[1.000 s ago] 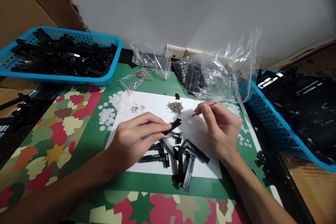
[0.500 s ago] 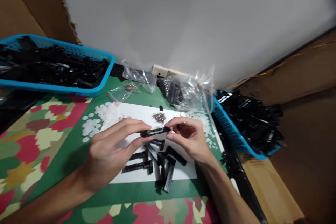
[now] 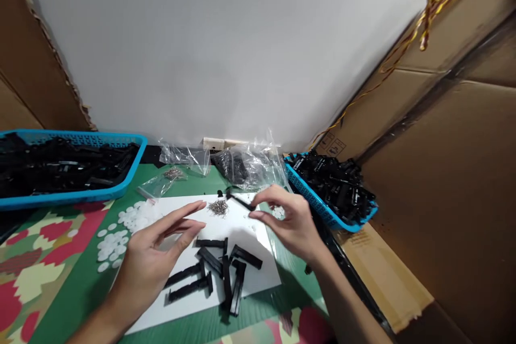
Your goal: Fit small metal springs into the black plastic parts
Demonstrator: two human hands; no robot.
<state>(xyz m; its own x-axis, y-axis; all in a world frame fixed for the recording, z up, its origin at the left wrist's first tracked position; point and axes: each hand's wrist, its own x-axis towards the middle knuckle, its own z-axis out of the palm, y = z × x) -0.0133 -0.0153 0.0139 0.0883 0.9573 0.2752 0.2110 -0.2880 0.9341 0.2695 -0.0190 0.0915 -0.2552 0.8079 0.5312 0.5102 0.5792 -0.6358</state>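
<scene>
My right hand (image 3: 284, 220) pinches one end of a slim black plastic piece (image 3: 241, 200) between thumb and fingers, above the white sheet (image 3: 262, 247). The piece slants up to the left, its far end near a small pile of fine metal parts (image 3: 218, 207). To the left, my left hand (image 3: 161, 250) is empty, thumb and fingers apart. Below and between the hands, several black plastic parts (image 3: 237, 287) lie scattered on the sheet. White round discs (image 3: 113, 246) are spread beside my left hand; more small white pieces (image 3: 278, 212) lie partly hidden behind my right hand.
Blue baskets full of black parts stand at the left (image 3: 131, 172) and right (image 3: 310, 193). Clear plastic bags (image 3: 258, 164) lie along the wall, one holding dark bits. Cardboard (image 3: 451, 172) rises on the right, with a twisted yellow-brown wire (image 3: 429, 16) above it.
My left hand has let go of the black piece and opened. My right hand has drawn the piece away to the right. The view has tilted up and shifted right.
</scene>
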